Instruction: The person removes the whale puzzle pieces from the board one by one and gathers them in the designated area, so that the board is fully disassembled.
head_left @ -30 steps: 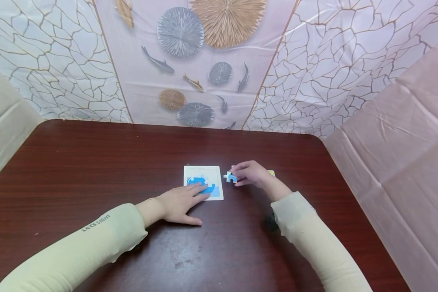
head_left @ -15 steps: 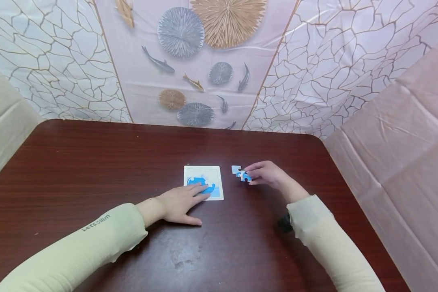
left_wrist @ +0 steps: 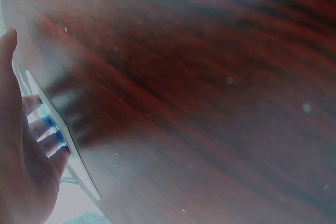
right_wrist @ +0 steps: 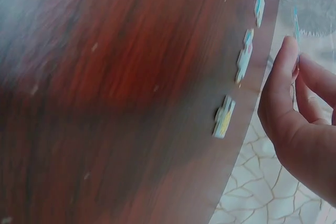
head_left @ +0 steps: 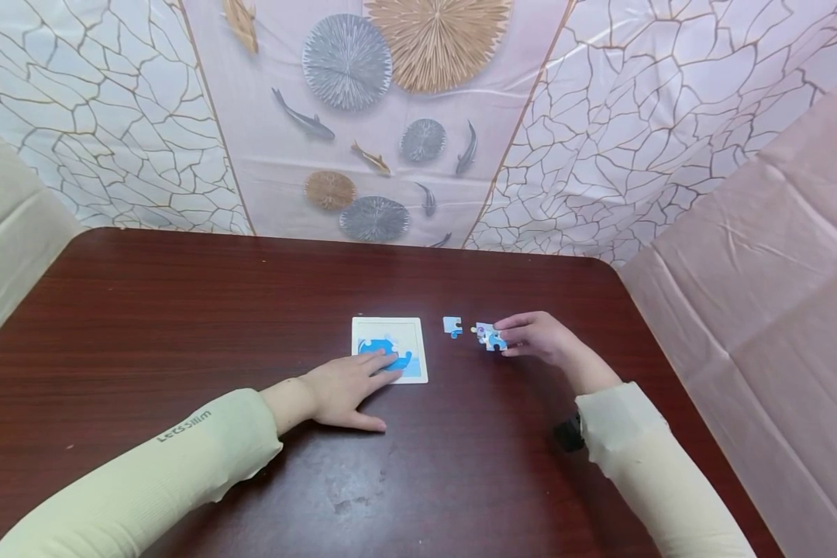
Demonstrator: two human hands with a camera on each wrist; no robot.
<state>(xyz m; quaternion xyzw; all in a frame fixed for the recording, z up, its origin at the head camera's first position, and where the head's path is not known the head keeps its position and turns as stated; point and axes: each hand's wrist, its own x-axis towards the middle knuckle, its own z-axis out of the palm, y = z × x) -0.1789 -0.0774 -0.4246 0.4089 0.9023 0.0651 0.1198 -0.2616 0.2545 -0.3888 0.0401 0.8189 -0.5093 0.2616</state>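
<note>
My left hand [head_left: 345, 389] rests with spread fingers over the lower left of a square jigsaw puzzle board [head_left: 408, 335]. The board has a white border and a blue picture, partly covered by the fingers. My right hand [head_left: 545, 339], to the right of the board, pinches a blue and white puzzle piece [head_left: 497, 342] between thumb and fingers. In the right wrist view that held puzzle piece [right_wrist: 296, 24] appears edge-on, raised off the table. Another puzzle piece [head_left: 482, 328], with purple on it, shows partly behind the held one.
A light blue puzzle piece [head_left: 451, 325] lies between the board and my right hand. Nearer the right wrist camera is a puzzle piece with yellow [right_wrist: 226, 119], hidden in the head view. Patterned cloth [head_left: 418, 194] hangs behind the dark wooden table [head_left: 216, 310].
My right hand has moved right, away from the board, carrying the pinched puzzle piece. The light blue piece has come into full view. My left hand has stayed still on the board.
</note>
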